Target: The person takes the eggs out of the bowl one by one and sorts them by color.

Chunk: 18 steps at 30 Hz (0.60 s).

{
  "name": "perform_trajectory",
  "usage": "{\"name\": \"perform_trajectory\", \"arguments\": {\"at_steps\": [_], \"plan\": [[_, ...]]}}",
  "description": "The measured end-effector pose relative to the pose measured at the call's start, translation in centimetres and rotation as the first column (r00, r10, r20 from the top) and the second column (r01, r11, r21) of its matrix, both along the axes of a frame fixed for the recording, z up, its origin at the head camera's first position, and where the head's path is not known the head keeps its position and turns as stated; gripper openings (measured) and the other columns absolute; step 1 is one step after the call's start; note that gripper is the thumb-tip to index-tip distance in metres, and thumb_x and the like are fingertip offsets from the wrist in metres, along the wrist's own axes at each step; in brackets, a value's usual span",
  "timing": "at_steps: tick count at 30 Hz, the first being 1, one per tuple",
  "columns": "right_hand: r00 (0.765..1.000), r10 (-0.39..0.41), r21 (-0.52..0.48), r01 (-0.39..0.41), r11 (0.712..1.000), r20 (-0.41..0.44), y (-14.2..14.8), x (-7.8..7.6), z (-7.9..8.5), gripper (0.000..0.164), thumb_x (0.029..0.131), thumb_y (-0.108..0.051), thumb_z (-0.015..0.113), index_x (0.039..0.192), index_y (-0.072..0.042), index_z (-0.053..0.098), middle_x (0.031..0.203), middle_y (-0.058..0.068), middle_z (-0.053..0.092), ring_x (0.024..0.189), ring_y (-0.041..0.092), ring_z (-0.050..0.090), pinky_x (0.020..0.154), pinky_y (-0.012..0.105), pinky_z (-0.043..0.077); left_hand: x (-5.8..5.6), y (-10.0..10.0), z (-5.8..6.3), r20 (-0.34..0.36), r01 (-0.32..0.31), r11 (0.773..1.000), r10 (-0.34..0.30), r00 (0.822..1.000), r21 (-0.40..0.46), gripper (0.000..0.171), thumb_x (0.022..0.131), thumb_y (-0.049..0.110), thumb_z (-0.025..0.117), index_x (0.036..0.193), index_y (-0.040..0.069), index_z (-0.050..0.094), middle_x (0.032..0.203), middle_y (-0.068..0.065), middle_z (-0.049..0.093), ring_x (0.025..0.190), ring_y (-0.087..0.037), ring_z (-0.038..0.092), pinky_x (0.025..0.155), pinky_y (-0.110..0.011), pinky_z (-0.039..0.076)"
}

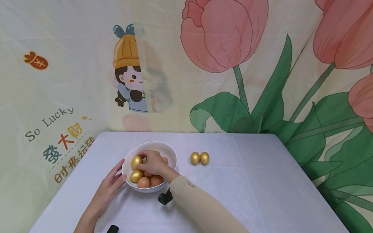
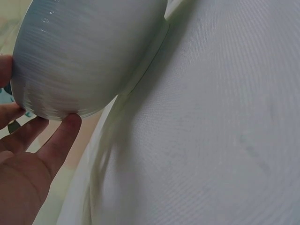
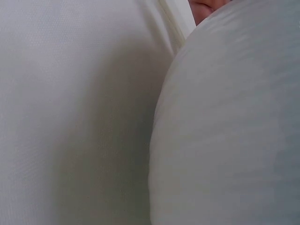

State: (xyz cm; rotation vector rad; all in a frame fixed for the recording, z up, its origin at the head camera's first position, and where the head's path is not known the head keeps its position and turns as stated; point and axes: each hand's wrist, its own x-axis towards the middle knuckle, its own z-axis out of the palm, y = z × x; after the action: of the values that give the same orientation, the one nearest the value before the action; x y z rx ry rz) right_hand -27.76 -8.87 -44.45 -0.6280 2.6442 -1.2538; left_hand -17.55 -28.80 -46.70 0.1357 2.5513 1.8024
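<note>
A white bowl (image 1: 172,154) stands at the left of the table, holding golden eggs and brown eggs. Over it reaches my right hand (image 1: 153,162), whose thumb and fingers pinch a golden egg (image 1: 136,161) at the bowl's left inner side. Another golden egg (image 1: 136,176) lies just below that one, beside a brown egg (image 1: 144,182) and a second brown egg (image 1: 156,180); more brown eggs are partly covered by the hand. My left hand (image 1: 109,187) touches the bowl's left outer side with spread fingertips; in the left wrist view these fingers (image 2: 61,140) press against the outer wall.
To the right of the bowl, two golden eggs sit side by side, a left one (image 1: 195,158) and a right one (image 1: 205,158). A white cloth covers the table (image 1: 233,194). Behind it hangs a printed backdrop (image 1: 163,123) with tulips and a cartoon figure.
</note>
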Motion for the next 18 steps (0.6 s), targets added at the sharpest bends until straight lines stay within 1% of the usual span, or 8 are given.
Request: {"name": "perform_trajectory", "arguments": {"at_steps": [2, 5, 7, 9, 11, 14, 16, 18], "plan": [[1.000, -0.006, -0.004, 0.007, 1.000, 0.014, 0.01, 0.04, 0.05, 0.036, 0.090, -0.028, 0.087, 0.123, -0.022, 0.075, 0.109, -0.013, 0.070, 0.086, 0.002, 0.055, 0.081, 0.020, 0.044, 0.03, -0.01, 0.07, 0.012, -0.004, 1.000, 0.004, 1.000, -0.013, 0.067, 0.113, 0.032, 0.053, 0.172, 0.021, 0.021, 0.176, -0.016, 0.022, 0.131, 0.001, 0.053, 0.096, -0.008, 0.045], [0.999, -0.029, 0.003, 0.029, 1.000, 0.032, 0.03, 0.05, 0.08, 0.034, 0.090, -0.032, 0.086, 0.122, -0.027, 0.075, 0.108, -0.017, 0.069, 0.090, 0.002, 0.055, 0.085, 0.026, 0.043, 0.04, -0.03, 0.06, 0.024, -0.011, 1.000, 0.012, 1.000, -0.028, 0.067, 0.113, 0.033, 0.052, 0.172, 0.021, 0.021, 0.176, -0.016, 0.022, 0.140, -0.021, 0.051, 0.096, -0.009, 0.045], [0.998, -0.044, 0.002, 0.044, 0.999, 0.037, 0.06, 0.02, 0.11, 0.035, 0.090, -0.036, 0.085, 0.123, -0.030, 0.075, 0.108, -0.019, 0.068, 0.092, 0.002, 0.055, 0.087, 0.029, 0.042, 0.05, -0.03, 0.06, 0.028, -0.012, 1.000, 0.013, 1.000, -0.027, 0.068, 0.113, 0.033, 0.052, 0.172, 0.022, 0.021, 0.176, -0.015, 0.022, 0.143, -0.030, 0.049, 0.096, -0.009, 0.045], [0.998, -0.052, -0.011, 0.052, 0.999, 0.032, 0.14, -0.02, 0.18, 0.036, 0.089, -0.037, 0.084, 0.124, -0.032, 0.075, 0.108, -0.021, 0.068, 0.094, 0.002, 0.056, 0.088, 0.030, 0.042, 0.02, -0.05, 0.03, 0.028, -0.012, 1.000, 0.012, 1.000, -0.024, 0.068, 0.113, 0.033, 0.053, 0.172, 0.022, 0.021, 0.176, -0.015, 0.022, 0.141, -0.023, 0.051, 0.096, -0.009, 0.045], [0.998, -0.051, -0.032, 0.052, 0.998, 0.023, 0.23, -0.07, 0.20, 0.039, 0.090, -0.039, 0.084, 0.126, -0.032, 0.074, 0.109, -0.022, 0.068, 0.095, 0.002, 0.057, 0.089, 0.030, 0.041, 0.00, -0.07, 0.01, 0.025, -0.009, 1.000, 0.009, 1.000, -0.016, 0.068, 0.113, 0.033, 0.053, 0.172, 0.022, 0.021, 0.176, -0.015, 0.021, 0.136, -0.010, 0.053, 0.096, -0.009, 0.045], [0.999, -0.042, -0.068, 0.042, 0.997, 0.007, 0.41, -0.12, 0.25, 0.041, 0.090, -0.039, 0.084, 0.129, -0.032, 0.074, 0.110, -0.022, 0.070, 0.095, 0.001, 0.059, 0.089, 0.029, 0.043, 0.01, -0.08, -0.04, 0.014, -0.004, 1.000, 0.004, 1.000, 0.000, 0.068, 0.113, 0.032, 0.053, 0.172, 0.022, 0.021, 0.176, -0.014, 0.022, 0.125, 0.009, 0.051, 0.096, -0.009, 0.046], [0.999, -0.049, -0.077, 0.049, 0.996, 0.003, 0.57, -0.13, 0.25, 0.043, 0.089, -0.041, 0.084, 0.130, -0.033, 0.074, 0.110, -0.024, 0.070, 0.094, -0.002, 0.060, 0.088, 0.030, 0.043, 0.02, -0.08, -0.10, 0.002, -0.001, 1.000, 0.001, 1.000, 0.012, 0.067, 0.113, 0.030, 0.054, 0.172, 0.020, 0.022, 0.176, -0.015, 0.022, 0.122, 0.014, 0.050, 0.096, -0.008, 0.046], [0.998, -0.057, -0.093, 0.057, 0.994, 0.010, 0.73, -0.12, 0.23, 0.044, 0.089, -0.042, 0.084, 0.130, -0.033, 0.074, 0.111, -0.024, 0.070, 0.095, -0.002, 0.061, 0.089, 0.030, 0.045, 0.05, -0.05, -0.12, -0.007, 0.001, 1.000, -0.001, 1.000, 0.023, 0.067, 0.113, 0.029, 0.054, 0.171, 0.019, 0.023, 0.176, -0.014, 0.023, 0.121, 0.015, 0.050, 0.096, -0.008, 0.046]]}}
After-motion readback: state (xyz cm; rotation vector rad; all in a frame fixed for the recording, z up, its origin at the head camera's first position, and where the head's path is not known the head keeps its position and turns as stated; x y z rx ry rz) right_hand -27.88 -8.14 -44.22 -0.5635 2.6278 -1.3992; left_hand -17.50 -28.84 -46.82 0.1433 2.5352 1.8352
